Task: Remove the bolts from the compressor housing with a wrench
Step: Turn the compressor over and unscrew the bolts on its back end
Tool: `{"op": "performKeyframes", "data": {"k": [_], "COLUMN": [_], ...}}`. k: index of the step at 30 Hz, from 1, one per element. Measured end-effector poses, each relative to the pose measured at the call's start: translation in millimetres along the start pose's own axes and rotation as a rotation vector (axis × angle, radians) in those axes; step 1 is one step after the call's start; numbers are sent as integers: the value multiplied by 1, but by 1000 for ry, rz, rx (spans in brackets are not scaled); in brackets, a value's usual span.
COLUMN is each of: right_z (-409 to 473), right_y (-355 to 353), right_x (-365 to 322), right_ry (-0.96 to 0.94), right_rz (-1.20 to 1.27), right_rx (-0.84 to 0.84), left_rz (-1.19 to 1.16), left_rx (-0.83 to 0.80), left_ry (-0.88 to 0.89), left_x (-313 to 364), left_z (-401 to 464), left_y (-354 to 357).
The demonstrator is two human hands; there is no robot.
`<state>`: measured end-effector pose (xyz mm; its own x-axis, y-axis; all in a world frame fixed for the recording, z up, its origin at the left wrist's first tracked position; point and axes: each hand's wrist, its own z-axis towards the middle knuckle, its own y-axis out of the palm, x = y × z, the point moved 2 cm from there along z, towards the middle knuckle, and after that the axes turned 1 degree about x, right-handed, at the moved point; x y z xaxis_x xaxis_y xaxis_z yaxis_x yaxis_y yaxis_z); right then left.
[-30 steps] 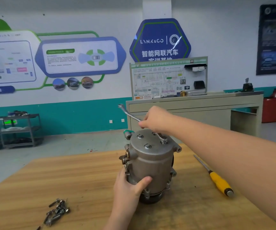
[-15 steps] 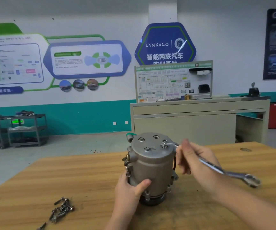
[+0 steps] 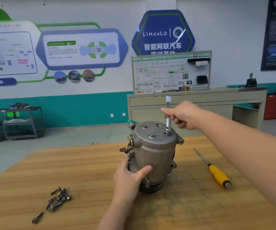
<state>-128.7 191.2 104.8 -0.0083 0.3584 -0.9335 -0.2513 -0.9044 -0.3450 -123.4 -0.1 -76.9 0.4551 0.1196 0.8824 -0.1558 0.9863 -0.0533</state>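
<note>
Our left hand (image 3: 130,177) reaches up from the bottom edge, forearm bare, fingers wrapped behind the housing (image 3: 155,151) and thumb pressed across its near face. Our right arm comes in from the right edge, extended forward and slightly upward, wrist straight. Our right hand (image 3: 183,114) pinches the wrench (image 3: 168,113) between thumb and curled fingers, the index finger stretched out to the left past the shaft. Both hands are bare, and the two stand well apart, right above left.

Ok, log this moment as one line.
left hand grips compressor housing | right hand holds wrench on top bolt | table: screwdriver
</note>
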Motion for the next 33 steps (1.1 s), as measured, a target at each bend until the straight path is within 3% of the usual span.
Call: {"op": "performKeyframes", "data": {"k": [5,7,12,15,17,22,27,30,33], "right_z": [-11,-24,-67,-86,-96,-102,-87,-65,-37], "right_y": [37,50,56,44,35,11,5,8,7], "right_x": [-43,-45,-12,13,29,60,74,71,55], "right_ry": [-394,-512,-880,-983,-1009,-930,-604,-289,-50], "right_rz": [-777,-953,-842,-706,-478,51,486,814,828], "right_rx": [60,99,182,216,167,54,-11,-54,-34], "left_rz": [54,57,51,29,1,-50,-48,-53,-45], "left_rx": [-21,-30,-23,-34,-28,-70,-47,-48,-37], "left_ry": [7,4,3,-10,-18,-27,-22,-33,-32], "left_x": [3,3,2,-3,-5,-9,-8,-9,-10], "left_z": [0,0,-2,-1,-1,0,0,1,2], "left_y": [2,1,-2,-3,-5,-10,-10,-10,-11]}}
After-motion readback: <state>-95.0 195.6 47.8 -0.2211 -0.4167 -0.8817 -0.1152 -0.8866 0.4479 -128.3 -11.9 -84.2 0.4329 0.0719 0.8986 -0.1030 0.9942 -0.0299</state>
